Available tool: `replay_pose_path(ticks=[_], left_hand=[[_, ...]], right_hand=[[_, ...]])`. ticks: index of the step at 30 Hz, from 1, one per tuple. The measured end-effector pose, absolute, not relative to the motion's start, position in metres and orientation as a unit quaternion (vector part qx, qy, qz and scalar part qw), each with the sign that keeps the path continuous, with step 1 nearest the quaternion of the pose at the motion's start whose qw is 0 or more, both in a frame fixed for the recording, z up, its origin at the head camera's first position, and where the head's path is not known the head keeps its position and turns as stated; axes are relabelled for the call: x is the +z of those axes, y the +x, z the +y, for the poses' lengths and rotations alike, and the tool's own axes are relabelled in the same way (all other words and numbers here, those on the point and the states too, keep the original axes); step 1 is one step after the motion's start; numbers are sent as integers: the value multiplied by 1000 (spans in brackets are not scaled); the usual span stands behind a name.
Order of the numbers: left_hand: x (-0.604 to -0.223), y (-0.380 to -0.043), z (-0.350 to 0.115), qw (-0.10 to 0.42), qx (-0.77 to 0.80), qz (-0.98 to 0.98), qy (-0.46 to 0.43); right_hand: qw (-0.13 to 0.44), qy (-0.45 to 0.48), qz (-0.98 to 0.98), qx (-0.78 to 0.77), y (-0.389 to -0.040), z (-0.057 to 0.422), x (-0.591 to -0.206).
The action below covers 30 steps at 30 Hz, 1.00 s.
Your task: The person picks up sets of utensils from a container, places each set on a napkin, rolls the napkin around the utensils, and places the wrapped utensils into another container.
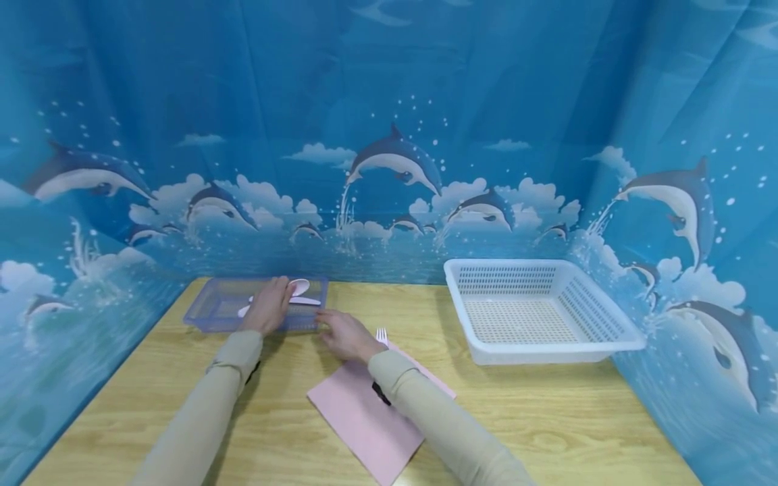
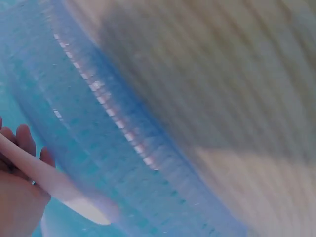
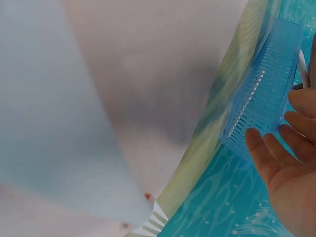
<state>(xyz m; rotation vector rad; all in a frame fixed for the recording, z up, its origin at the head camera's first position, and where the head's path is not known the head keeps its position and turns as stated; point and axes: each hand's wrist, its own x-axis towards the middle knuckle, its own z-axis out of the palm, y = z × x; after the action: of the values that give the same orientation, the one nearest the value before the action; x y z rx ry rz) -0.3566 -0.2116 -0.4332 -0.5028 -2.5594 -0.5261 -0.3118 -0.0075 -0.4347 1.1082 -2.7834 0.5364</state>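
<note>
A white plastic spoon (image 1: 299, 287) lies across the shallow blue-purple basket (image 1: 197, 314), and my left hand (image 1: 271, 307) grips it by the handle. The left wrist view shows the pale handle (image 2: 54, 182) running between the fingers and thumb. A white plastic knife (image 1: 306, 301) extends to the right from beneath the same hand, inside the basket. My right hand (image 1: 345, 334) is at the basket's right front corner, fingers extended and holding nothing; the right wrist view shows them spread (image 3: 276, 163) beside the slotted wall. Under my right forearm lies a flat pink sheet (image 1: 371, 418).
A white plastic fork (image 1: 381, 335) shows its tines at the pink sheet's far edge, its handle hidden by my right arm. A larger white slotted basket (image 1: 547, 347) stands at the right on the wooden table (image 1: 547, 418). Blue dolphin-print curtain (image 1: 389, 88) surrounds the back and sides.
</note>
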Motion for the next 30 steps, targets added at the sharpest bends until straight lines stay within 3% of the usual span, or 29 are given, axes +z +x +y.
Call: replay_pose_path(ticks=[10,16,24,30], left_hand=[[-402,-343,-195,274,-130,-937,-172],[-386,-327,-176,286,-182,-919,-199],[-378,-310,-155,272,-235,-909,-214],[-377,-300,-141,251,-288,-900,-209]], right_hand=[[43,355,-908,216,-309,11,-428],[43,357,-904,230,-303,30,-426],[62,374,-899,219,-290,58,-424],[34,348,-912,216,-276,80,-420]])
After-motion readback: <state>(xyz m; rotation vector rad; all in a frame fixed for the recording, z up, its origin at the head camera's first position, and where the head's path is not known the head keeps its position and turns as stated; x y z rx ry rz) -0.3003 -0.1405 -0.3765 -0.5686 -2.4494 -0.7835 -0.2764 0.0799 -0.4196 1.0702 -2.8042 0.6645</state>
